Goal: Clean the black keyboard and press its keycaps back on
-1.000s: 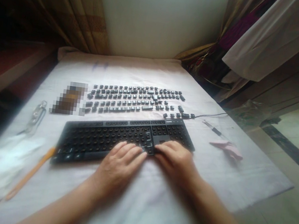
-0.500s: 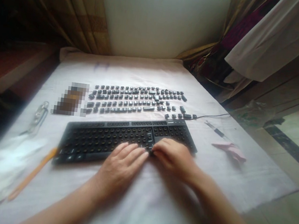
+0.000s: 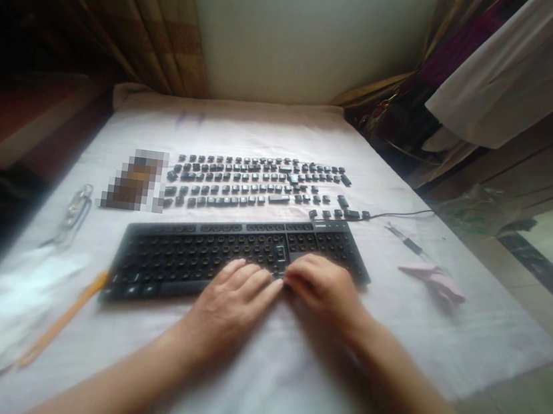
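Note:
A black keyboard [image 3: 180,255] lies on the pale cloth, most of its keycaps off. Across its front edge, right of the middle, rests my left hand [image 3: 238,296], palm down with the fingers stretched out side by side. My right hand [image 3: 320,283] is curled at the same edge, its fingertips pinched close beside the left fingertips. Whatever the pinch holds is too small and hidden to name. Behind the keyboard, loose black keycaps [image 3: 227,201] lie in several rows, with a long keycap [image 3: 279,200] among them.
Left of the keyboard are an orange-handled tool [image 3: 60,325], glasses [image 3: 74,212] and a pale plastic bag [image 3: 6,308]. A pen-like tool [image 3: 410,245] and pink cloth [image 3: 436,280] lie right. A cable [image 3: 401,213] runs off the table's right side.
The view has shifted slightly, so the table items appear a little to the right. Both hands stay at the keyboard's front edge, with their fingertips slightly closer together.

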`<state>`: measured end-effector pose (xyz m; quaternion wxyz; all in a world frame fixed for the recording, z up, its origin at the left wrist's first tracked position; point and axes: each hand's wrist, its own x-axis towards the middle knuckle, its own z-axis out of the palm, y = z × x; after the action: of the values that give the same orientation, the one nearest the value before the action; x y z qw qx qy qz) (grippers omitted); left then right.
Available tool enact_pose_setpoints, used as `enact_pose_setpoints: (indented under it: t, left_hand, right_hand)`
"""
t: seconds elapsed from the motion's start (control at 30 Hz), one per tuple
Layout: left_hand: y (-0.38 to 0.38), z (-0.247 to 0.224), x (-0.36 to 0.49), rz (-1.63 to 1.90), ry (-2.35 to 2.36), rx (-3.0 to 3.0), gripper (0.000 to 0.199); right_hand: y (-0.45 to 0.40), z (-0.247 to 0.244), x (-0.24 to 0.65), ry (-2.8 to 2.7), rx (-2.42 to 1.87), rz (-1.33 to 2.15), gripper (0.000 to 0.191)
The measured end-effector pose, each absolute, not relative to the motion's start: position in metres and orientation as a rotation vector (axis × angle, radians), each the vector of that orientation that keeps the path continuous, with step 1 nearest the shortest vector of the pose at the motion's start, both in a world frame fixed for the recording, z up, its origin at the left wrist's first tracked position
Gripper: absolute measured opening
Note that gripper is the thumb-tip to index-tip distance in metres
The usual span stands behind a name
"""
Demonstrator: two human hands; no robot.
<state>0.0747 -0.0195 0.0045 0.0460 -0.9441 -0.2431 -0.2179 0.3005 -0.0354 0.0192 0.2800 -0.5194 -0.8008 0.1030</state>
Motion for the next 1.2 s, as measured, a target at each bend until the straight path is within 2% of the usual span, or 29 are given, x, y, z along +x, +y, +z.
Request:
enact_pose_setpoints:
  t: [0.2, 0.77, 1.07, 1.2]
  left_hand:
    - [-0.020, 0.004, 0.076, -0.696, -0.749, -2.893, 0.034]
    - [-0.019, 0.003, 0.077, -0.705, -0.750, -2.893, 0.033]
    - [-0.017, 0.000, 0.077, -0.770, -0.747, -2.872, 0.033]
    - [-0.016, -0.003, 0.077, -0.793, -0.744, -2.854, 0.033]
  right_hand:
    - [-0.046, 0.016, 0.302, -2.199, -1.281, 0.032, 0.017]
    - [-0.043, 0.014, 0.299, -2.213, -1.358, 0.051, 0.020]
    - [-0.044, 0.012, 0.295, -2.110, -1.285, 0.081, 0.018]
    - [-0.037, 0.019, 0.321, -1.941, -1.333, 0.081, 0.020]
